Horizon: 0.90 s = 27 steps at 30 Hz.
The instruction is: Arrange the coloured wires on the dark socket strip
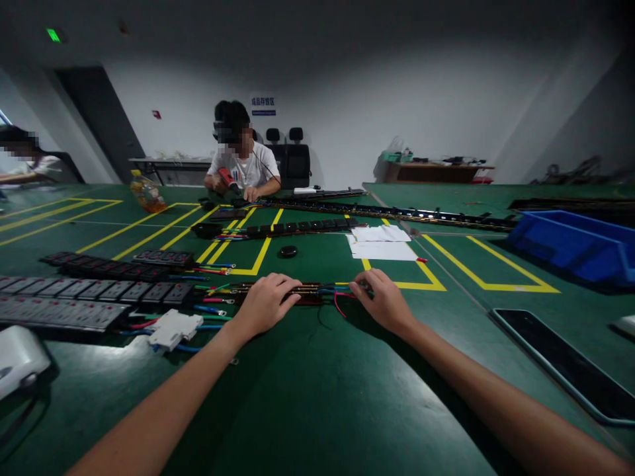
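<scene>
A narrow dark socket strip with brass-coloured bars (310,291) lies crosswise on the green table. My left hand (268,299) grips it from above, fingers over the far side and thumb on the near side. Coloured wires (333,289) come out of its right end, blue, green and red among them. My right hand (384,301) is closed on these wires, thumb and fingers pinched together; the exact wire ends are hidden behind the fingers. One red wire (339,305) curls loose towards me between the two hands.
Several socket strips (89,291) with wire leads lie at left, beside a white connector block (174,329). White papers (380,246), a small black object (288,251), a blue bin (570,248) and a phone (560,360) are on the table. Opposite, a person (245,158) holds a red power tool (228,178).
</scene>
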Tool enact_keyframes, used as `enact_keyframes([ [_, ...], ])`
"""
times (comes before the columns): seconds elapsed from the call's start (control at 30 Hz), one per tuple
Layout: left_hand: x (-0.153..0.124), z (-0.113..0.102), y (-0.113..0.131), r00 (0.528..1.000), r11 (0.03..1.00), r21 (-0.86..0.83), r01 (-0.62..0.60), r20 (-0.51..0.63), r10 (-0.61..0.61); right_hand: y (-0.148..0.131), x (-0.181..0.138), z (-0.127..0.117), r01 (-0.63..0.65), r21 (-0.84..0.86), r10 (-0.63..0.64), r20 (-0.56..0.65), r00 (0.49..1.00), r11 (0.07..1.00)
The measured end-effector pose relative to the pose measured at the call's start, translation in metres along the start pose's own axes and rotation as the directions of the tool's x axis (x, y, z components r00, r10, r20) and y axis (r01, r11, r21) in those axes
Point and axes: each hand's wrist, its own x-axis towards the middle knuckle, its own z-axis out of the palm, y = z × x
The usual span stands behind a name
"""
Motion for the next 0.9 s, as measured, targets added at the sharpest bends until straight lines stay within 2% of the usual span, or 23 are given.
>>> enact_keyframes([
  [0.43,-0.0009,-0.0004,0.0027,1.000,1.000,-0.005,0.008,-0.006,-0.008,0.0056,-0.0017,0.0041,0.063,0.013,-0.063,-0.025,0.998,0.998],
  [0.9,-0.0003,0.0016,0.0018,1.000,1.000,-0.006,-0.001,-0.022,0.001,0.0019,-0.0029,0.0028,0.088,-0.075,-0.090,-0.019,0.996,0.993],
])
